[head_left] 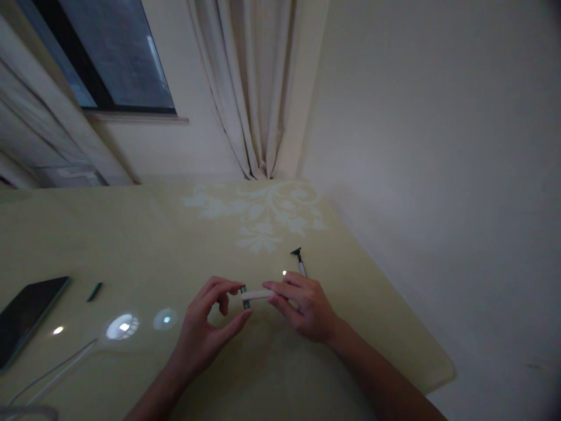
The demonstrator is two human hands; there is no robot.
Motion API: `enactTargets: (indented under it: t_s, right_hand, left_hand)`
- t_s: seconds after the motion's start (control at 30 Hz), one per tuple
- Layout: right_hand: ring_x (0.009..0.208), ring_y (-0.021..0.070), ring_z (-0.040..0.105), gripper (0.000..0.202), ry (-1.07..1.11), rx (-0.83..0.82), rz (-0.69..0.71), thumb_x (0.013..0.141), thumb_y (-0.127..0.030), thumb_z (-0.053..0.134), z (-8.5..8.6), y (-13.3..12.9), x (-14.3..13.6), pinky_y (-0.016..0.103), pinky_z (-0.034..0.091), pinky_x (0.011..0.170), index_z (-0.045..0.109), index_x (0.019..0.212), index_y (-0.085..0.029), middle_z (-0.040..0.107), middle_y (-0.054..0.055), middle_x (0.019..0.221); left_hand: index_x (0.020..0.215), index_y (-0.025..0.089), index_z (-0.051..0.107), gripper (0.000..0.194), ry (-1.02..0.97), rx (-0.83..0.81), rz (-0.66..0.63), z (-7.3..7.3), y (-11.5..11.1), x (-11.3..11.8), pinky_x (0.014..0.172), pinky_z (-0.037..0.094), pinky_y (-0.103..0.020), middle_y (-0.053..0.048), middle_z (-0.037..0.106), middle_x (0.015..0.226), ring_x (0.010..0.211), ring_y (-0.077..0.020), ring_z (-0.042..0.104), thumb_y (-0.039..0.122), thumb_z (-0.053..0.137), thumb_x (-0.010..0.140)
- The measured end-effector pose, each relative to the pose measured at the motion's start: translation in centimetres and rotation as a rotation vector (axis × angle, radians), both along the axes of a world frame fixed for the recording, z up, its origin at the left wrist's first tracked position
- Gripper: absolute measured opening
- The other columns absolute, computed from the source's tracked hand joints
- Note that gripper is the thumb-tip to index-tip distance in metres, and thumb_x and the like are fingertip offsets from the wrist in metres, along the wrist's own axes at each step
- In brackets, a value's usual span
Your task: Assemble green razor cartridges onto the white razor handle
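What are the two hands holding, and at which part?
A white razor handle: right hand fingers pinch its shaft, left hand fingers grip the green head at its end.

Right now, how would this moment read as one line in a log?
left hand: pinching razor head | right hand: holding white handle | second razor: lying behind right hand | phone: far left on table

Two hands, the left hand and the right hand, share one white razor handle bearing one green cartridge. On the table lie one further razor, one loose green cartridge, one phone and one white cable.
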State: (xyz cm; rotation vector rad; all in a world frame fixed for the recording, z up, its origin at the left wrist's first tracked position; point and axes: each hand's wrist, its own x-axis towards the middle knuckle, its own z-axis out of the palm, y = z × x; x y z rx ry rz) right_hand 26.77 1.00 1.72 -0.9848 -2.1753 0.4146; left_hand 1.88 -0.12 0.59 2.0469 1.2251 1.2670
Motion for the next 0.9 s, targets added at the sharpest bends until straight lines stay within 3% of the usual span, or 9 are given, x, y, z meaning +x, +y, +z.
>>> enactTargets:
  t_s: [0.17,0.3,0.73,0.9]
  right_hand:
    - [0.074,0.0173,0.062,0.04,-0.014,0.015,0.059,0.11,-0.043,0.051,-0.03,0.09,0.09,0.028,0.046,0.067,0.077,0.127,-0.016,0.067,0.006,0.086]
    - [0.074,0.0172,0.061,0.039,-0.019,0.018,0.008,0.111,-0.041,0.052,0.04,0.07,0.2,0.028,0.046,0.068,0.076,0.129,-0.016,0.067,0.007,0.086]
    - [0.075,0.0182,0.061,0.039,-0.055,0.068,0.062,0.111,-0.041,0.051,0.05,-0.19,-0.14,0.029,0.046,0.067,0.076,0.128,-0.016,0.067,0.007,0.085]
    - [0.074,0.0176,0.061,0.039,-0.058,0.092,-0.013,0.111,-0.039,0.051,0.31,-0.17,-0.01,0.029,0.046,0.066,0.076,0.127,-0.014,0.067,0.008,0.086]
  left_hand:
    - [0.12,0.028,0.068,0.032,0.003,0.01,-0.005,0.14,0.0,0.07,0.07,0.051,-0.028,0.0,0.062,0.095,0.072,-0.0145,0.059,0.023,0.077,0.09]
    - [0.12,0.027,0.068,0.032,0.003,0.008,-0.002,0.13,0.01,0.04,0.074,0.051,-0.029,0.0,0.061,0.094,0.077,-0.0158,0.061,0.023,0.078,0.089]
    - [0.118,0.027,0.068,0.031,-0.009,0.011,-0.015,-0.15,0.2,0.11,0.071,0.051,-0.027,0.001,0.061,0.095,0.075,-0.0143,0.06,0.023,0.077,0.089]
    - [0.12,0.027,0.068,0.032,0.008,0.015,-0.011,-0.17,0.11,0.05,0.074,0.051,-0.028,0.001,0.059,0.092,0.077,-0.0153,0.061,0.025,0.079,0.09]
